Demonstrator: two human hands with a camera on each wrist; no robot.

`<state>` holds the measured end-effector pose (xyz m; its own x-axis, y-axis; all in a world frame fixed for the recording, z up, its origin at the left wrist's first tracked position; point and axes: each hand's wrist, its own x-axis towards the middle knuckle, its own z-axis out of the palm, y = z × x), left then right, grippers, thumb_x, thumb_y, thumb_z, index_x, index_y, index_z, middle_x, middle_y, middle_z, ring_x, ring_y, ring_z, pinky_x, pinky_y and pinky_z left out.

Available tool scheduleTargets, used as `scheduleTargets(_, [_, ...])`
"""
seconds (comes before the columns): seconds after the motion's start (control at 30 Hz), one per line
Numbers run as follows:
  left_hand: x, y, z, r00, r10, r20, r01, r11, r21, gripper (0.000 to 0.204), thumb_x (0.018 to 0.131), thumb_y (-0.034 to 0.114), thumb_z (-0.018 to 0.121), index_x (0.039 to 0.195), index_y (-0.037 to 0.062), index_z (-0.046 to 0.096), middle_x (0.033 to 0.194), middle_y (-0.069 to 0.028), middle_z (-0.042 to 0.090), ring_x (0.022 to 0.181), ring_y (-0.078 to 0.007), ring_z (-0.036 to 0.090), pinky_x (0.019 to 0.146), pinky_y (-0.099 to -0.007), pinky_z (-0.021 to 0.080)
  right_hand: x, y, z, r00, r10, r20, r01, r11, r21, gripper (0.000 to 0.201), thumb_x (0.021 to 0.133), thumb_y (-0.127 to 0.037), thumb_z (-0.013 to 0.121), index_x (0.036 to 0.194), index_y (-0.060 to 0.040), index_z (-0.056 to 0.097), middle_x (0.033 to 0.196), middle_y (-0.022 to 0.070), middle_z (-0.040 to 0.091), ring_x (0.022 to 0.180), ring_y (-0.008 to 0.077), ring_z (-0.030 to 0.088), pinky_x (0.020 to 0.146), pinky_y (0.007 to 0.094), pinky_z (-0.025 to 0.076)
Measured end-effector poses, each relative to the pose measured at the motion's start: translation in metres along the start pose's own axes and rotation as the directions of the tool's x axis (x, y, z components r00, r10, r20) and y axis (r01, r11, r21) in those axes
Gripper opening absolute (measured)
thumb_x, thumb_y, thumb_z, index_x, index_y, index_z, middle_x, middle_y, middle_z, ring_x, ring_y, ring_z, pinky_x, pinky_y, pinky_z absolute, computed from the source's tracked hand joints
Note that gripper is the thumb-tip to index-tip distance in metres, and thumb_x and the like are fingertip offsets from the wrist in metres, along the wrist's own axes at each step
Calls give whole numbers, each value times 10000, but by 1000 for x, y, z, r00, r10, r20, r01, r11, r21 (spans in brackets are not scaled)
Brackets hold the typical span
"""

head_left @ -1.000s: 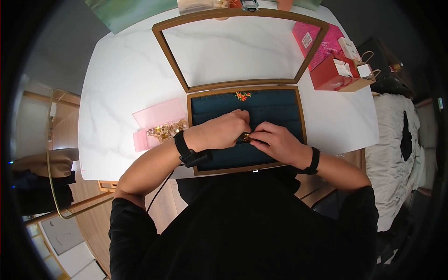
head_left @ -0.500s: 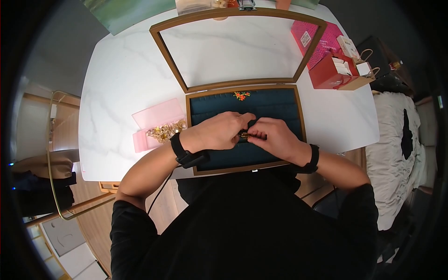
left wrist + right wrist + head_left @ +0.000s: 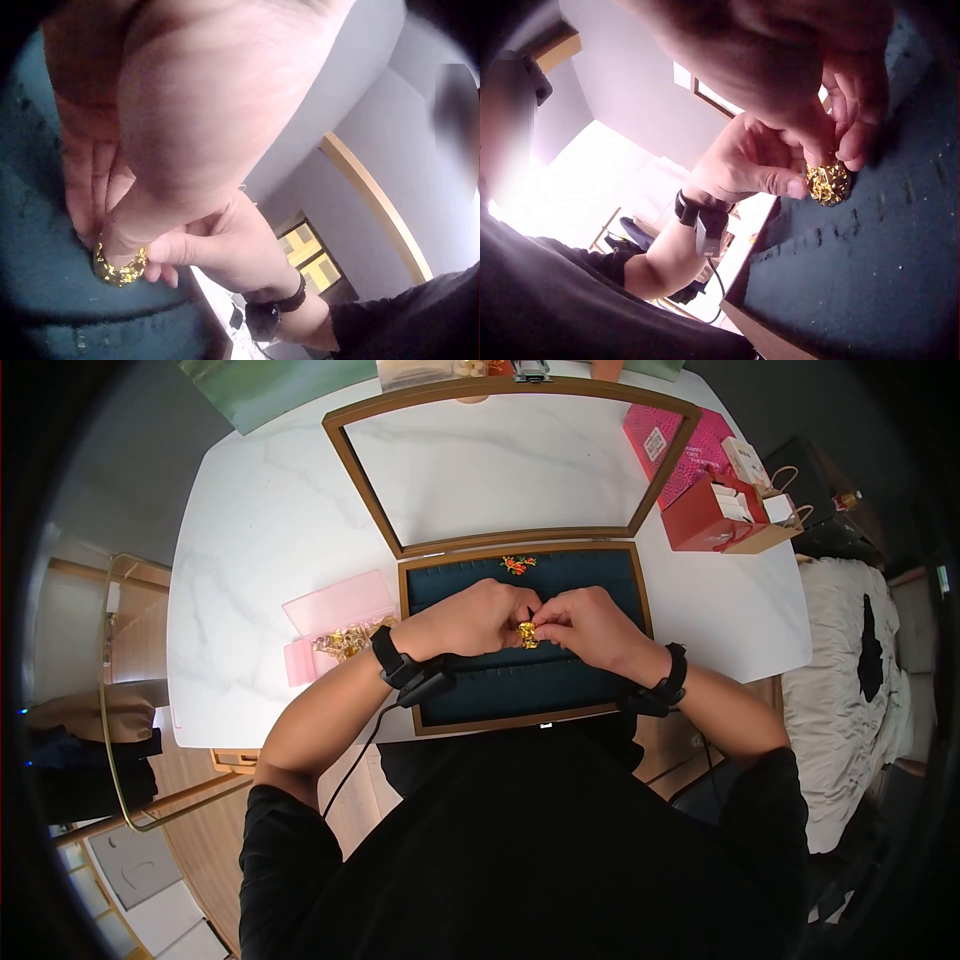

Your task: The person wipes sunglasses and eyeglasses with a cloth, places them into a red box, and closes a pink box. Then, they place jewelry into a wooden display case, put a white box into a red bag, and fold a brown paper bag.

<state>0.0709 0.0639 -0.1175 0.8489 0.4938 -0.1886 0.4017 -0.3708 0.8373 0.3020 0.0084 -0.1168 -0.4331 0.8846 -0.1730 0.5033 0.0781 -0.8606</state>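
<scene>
Both hands meet over the dark teal lined display case (image 3: 470, 698). My left hand (image 3: 482, 618) and right hand (image 3: 598, 630) pinch a small crumpled-looking gold jewelry piece (image 3: 528, 634) between them, thumbs and fingertips at its edges. In the right wrist view the gold piece (image 3: 828, 184) shows a shiny, rough-textured face close over the lining. The left wrist view has a thumb covering part of the gold piece (image 3: 120, 271). An orange-red floral jewelry piece (image 3: 517, 565) sits near the case's back edge.
The case's glass lid (image 3: 402, 550) stands raised behind it. At its left, a pink box (image 3: 345, 600) lies open with several gold jewelry pieces (image 3: 342, 642). At the back right are a red paper bag (image 3: 695, 520) and a bright pink box (image 3: 690, 445).
Both hands have shifted slightly away from the body. The piece between them has turned, so its bright gold face now shows where a darker, narrower side showed before.
</scene>
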Motion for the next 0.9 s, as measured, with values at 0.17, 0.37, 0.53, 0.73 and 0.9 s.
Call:
scheduleTargets(0.17, [3, -9, -1, 1000, -31, -3, 31, 998, -53, 298, 884, -39, 796, 1163, 14, 706, 971, -109, 781, 859, -210, 776, 775, -354, 609, 6, 2, -1, 996, -88, 26, 90, 990, -104, 139, 963, -14, 768, 1081, 53, 801, 909, 155, 802, 763, 183, 759, 717, 323, 586])
scheduleTargets(0.37, [4, -6, 4, 992, -123, -42, 125, 992, 30, 334, 850, -38, 814, 1164, 15, 712, 970, -123, 793, 861, -248, 776, 763, -364, 591, 14, 6, 1, 998, -57, 37, 60, 995, -85, 137, 959, -1, 762, 1074, 64, 796, 930, 165, 811, 805, 192, 778, 755, 330, 602])
scheduleTargets(0.53, [1, -1, 11, 984, -129, -126, 136, 990, 49, 346, 829, -23, 845, 1151, 21, 725, 935, -137, 796, 866, -292, 772, 773, -382, 585, 14, 6, 1, 998, -56, 41, 59, 994, -90, 139, 957, 1, 765, 1078, 60, 797, 947, 166, 812, 848, 205, 792, 786, 329, 609])
scheduleTargets(0.73, [-2, 2, 17, 968, -141, -206, 156, 986, 56, 338, 818, 10, 881, 1129, 23, 750, 902, -141, 794, 834, -301, 773, 765, -392, 585, 15, 8, 1, 998, -62, 23, 64, 991, -122, 130, 951, -11, 777, 1060, 58, 795, 951, 163, 809, 865, 224, 797, 800, 336, 612])
scheduleTargets(0.9, [-8, 3, 22, 950, -137, -279, 181, 974, 137, 327, 776, 112, 944, 1050, 33, 785, 886, -137, 788, 812, -319, 757, 752, -409, 579, 15, 7, 1, 999, -46, 22, 49, 990, -131, 122, 940, -32, 801, 1039, 39, 798, 940, 156, 799, 863, 232, 792, 796, 339, 609])
